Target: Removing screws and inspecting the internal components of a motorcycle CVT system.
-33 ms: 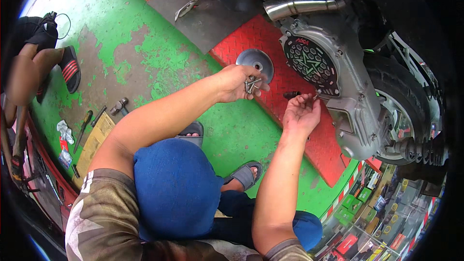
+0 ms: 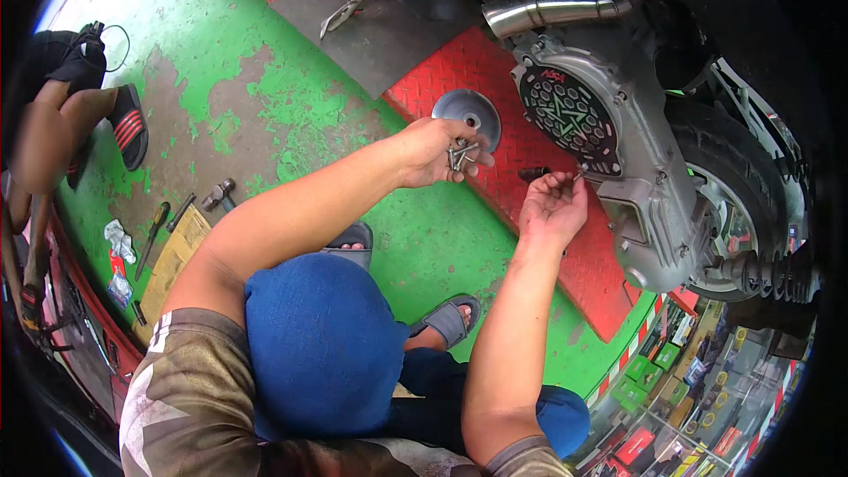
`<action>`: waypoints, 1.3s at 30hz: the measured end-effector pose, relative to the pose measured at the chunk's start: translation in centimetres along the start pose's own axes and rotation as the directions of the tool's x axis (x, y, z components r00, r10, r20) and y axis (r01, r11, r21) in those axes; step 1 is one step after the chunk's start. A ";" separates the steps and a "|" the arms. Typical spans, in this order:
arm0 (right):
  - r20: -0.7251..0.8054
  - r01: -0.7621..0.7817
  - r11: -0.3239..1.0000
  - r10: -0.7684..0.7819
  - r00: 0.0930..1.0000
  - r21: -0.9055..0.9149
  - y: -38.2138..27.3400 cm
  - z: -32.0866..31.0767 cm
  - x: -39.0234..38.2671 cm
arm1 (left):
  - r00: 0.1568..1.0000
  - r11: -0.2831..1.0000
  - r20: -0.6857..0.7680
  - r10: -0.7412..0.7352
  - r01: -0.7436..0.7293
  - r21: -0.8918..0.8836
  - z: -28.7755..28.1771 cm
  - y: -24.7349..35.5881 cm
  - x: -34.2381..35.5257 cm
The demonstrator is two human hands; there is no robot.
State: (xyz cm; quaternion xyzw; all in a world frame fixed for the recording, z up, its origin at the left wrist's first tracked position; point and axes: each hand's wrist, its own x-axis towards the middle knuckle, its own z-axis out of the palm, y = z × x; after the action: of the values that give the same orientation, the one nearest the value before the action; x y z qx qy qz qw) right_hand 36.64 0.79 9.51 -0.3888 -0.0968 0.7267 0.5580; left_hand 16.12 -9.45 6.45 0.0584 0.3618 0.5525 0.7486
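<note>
My left hand (image 2: 446, 150) holds several silver bolts (image 2: 459, 156) in its curled fingers, in front of a round metal disc (image 2: 450, 106) on the red plate. My right hand (image 2: 555, 199) is raised to the lower edge of the scooter's engine casing (image 2: 649, 212), its thumb and forefinger pinching a small bolt (image 2: 579, 175) there. A black cover with a honeycomb-like pattern (image 2: 561, 110) is on the casing, above that hand. A small dark part (image 2: 532, 174) lies just left of my right fingers, partly hidden.
A silver pipe (image 2: 548, 11) and rear wheel (image 2: 742, 177) adjoin the casing. Red plates (image 2: 583, 300) border the green floor (image 2: 371, 221). A hammer (image 2: 218, 194), screwdriver (image 2: 155, 223) and board (image 2: 185, 243) lie left. Another person's sandalled foot (image 2: 128, 124) is at far left; shelved boxes (image 2: 636, 367) stand lower right.
</note>
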 end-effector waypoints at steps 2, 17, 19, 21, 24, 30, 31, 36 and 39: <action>0.055 -0.020 0.999 0.018 0.998 0.031 -0.4 -0.6 1.0 | 1.000 1.000 0.003 -0.001 0.001 -0.005 0.2 0.0 0.0; 0.572 0.577 0.093 -0.074 0.817 -0.811 6.9 0.9 -4.7 | 0.996 0.991 -0.070 0.054 -0.062 -0.116 0.1 -1.0 0.6; 0.498 0.502 0.147 -0.064 0.865 -0.852 7.1 0.9 -4.6 | 0.998 0.995 -0.051 0.040 -0.044 -0.088 0.3 -0.9 0.5; 0.488 0.471 0.266 -0.006 0.873 -0.841 7.2 0.3 -4.1 | 0.993 0.995 -0.097 0.061 -0.068 -0.076 0.3 -0.9 0.7; 0.441 0.310 0.607 0.075 0.895 -0.732 7.1 0.2 -3.3 | 0.983 0.995 -0.166 0.082 -0.091 -0.047 -0.2 -0.7 1.0; 0.312 -0.069 0.932 0.188 0.931 -0.357 4.8 0.6 0.4 | 0.982 0.977 -0.100 0.159 -0.142 0.159 -0.6 0.2 2.1; 0.308 -0.067 0.930 0.187 0.933 -0.361 4.3 0.2 1.4 | 0.975 0.963 -0.101 0.196 -0.171 0.209 0.2 0.7 2.3; 0.231 -0.025 0.918 0.125 0.965 -0.396 4.4 0.8 2.8 | 0.961 0.904 -0.056 0.272 -0.235 0.358 0.7 3.4 3.2; 0.173 -0.023 0.926 0.095 0.980 -0.378 4.4 1.1 3.1 | 0.945 0.892 -0.097 0.313 -0.257 0.372 1.6 3.8 3.4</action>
State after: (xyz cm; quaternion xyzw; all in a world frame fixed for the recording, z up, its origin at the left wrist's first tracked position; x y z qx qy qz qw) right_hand 32.42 2.35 6.34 -0.4202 -0.2739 0.7450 0.4398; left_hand 14.53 -4.54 7.80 0.2019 0.4997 0.5849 0.6061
